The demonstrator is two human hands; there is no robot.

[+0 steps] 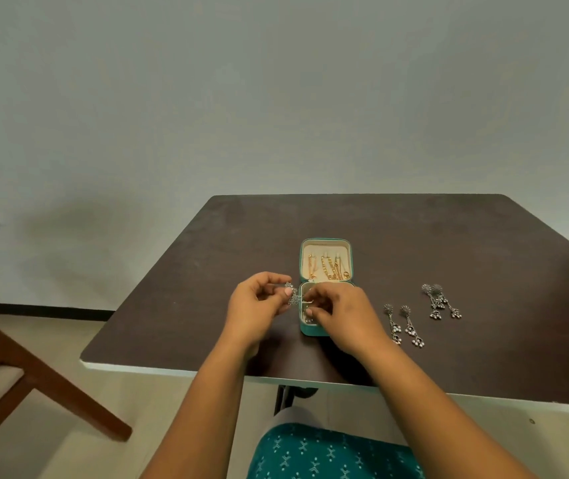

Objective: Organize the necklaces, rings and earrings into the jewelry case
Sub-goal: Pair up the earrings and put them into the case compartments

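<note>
Jewelry case (325, 252) is sitting open around the middle of the frame on the dark brown table (207, 271), teal outside, cream lining inside. The lid half is lying flat toward the top of the frame and the gold chains (331, 267) are hanging in it side by side, touching the lining. The tray half is closer to me, and my hands are covering most of it.

My left hand (255, 305) is hovering just left of the tray, and I'm pinching a silver earring (291, 293) between thumb and fingertips, right at the case's left edge. My right hand (342, 314) is curling over the tray with the fingers tucked down into it. I think they're closing on something small in there, but honestly it's too tiny and hidden to tell what, or whether I'm actually gripping anything.

Off to the right of the frame, two pairs of long silver dangle earrings are lying on the bare tabletop. The nearer pair (404, 326) is resting just beside my right wrist, its two pieces close together but apart. The farther pair (440, 302) is sitting further right and a bit higher, its pieces overlapping.

A wooden chair frame (34, 368) is poking in at the lower left, and my teal patterned clothing (328, 454) is showing at the bottom.
</note>
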